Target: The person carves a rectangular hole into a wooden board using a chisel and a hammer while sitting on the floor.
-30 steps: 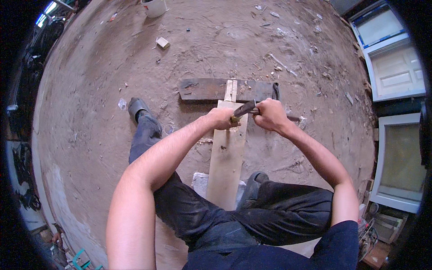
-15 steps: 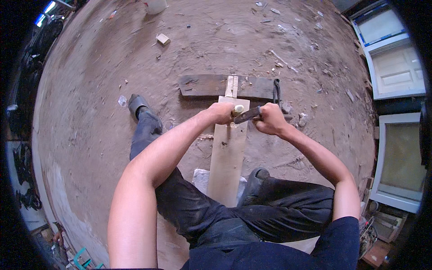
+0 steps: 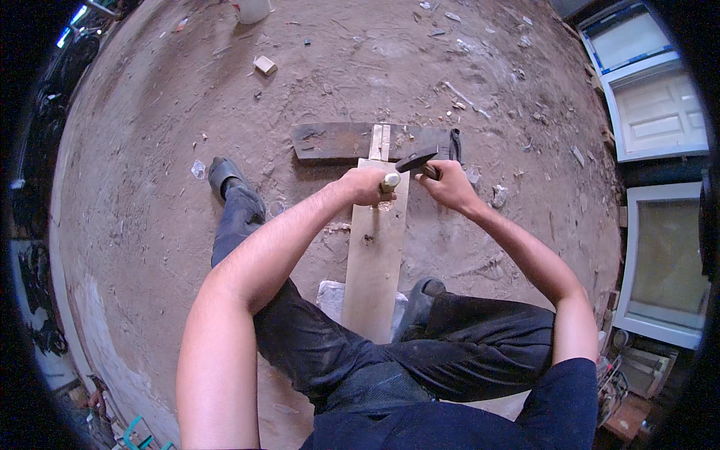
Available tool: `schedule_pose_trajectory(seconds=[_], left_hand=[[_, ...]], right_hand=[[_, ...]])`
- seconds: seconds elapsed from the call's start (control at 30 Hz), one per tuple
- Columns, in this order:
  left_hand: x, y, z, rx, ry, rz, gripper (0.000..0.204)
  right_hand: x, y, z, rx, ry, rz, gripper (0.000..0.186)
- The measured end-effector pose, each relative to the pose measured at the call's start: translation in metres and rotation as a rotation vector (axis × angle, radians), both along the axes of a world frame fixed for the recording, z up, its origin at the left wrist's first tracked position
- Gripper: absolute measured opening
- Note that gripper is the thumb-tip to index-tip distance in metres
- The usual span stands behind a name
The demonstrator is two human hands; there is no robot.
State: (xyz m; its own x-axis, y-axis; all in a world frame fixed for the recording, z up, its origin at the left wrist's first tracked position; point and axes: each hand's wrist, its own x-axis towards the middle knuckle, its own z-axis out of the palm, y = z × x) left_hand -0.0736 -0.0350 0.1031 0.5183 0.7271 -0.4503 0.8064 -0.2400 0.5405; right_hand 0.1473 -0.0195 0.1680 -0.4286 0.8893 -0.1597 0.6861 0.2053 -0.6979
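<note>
My left hand (image 3: 366,186) is closed round the handle of what looks like a chisel (image 3: 389,183), held upright over the board with its pale butt end facing up. The blade is hidden below my fist. A hammer (image 3: 417,158) is gripped in my right hand (image 3: 450,186), its dark head just beyond and to the right of the chisel handle, apart from it. Beneath both tools a long pale wooden board (image 3: 373,259) runs from between my legs, with chipped wood beside my left hand and a dark knot nearer me. Its narrower far end (image 3: 381,142) lies over a dark crosswise plank (image 3: 330,142).
A dark looped object (image 3: 455,141) is at the plank's right end. Pale cloth or wrapping (image 3: 330,294) lies under the board. Across the dirt floor are a small wood block (image 3: 265,65), a white bucket (image 3: 253,10) and scraps. White-framed panels (image 3: 664,259) line the right side.
The hammer head has swung away from me, from beside the chisel handle to beyond it. My right hand has turned with it, while my left stays at the chisel.
</note>
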Motion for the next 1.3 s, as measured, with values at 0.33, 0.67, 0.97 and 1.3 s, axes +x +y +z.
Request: schedule_pose_trajectory(seconds=[0.33,0.67,0.97,1.3], left_hand=[[0.005,-0.004,0.007,0.036,0.009,-0.001,0.041],[0.005,-0.003,0.004,0.033,0.009,-0.04,0.039],[-0.001,-0.009,0.017,0.05,0.036,-0.069,0.035],[0.004,-0.005,0.01,0.037,0.034,-0.097,0.034]], right_hand=[[0.027,-0.007,-0.07,-0.089,-0.062,0.043,0.027],[0.017,-0.009,-0.116,-0.026,-0.061,0.192,0.028],[0.004,-0.032,-0.124,0.074,0.151,0.374,0.058],[0.01,-0.03,-0.115,-0.106,-0.01,0.412,0.064]])
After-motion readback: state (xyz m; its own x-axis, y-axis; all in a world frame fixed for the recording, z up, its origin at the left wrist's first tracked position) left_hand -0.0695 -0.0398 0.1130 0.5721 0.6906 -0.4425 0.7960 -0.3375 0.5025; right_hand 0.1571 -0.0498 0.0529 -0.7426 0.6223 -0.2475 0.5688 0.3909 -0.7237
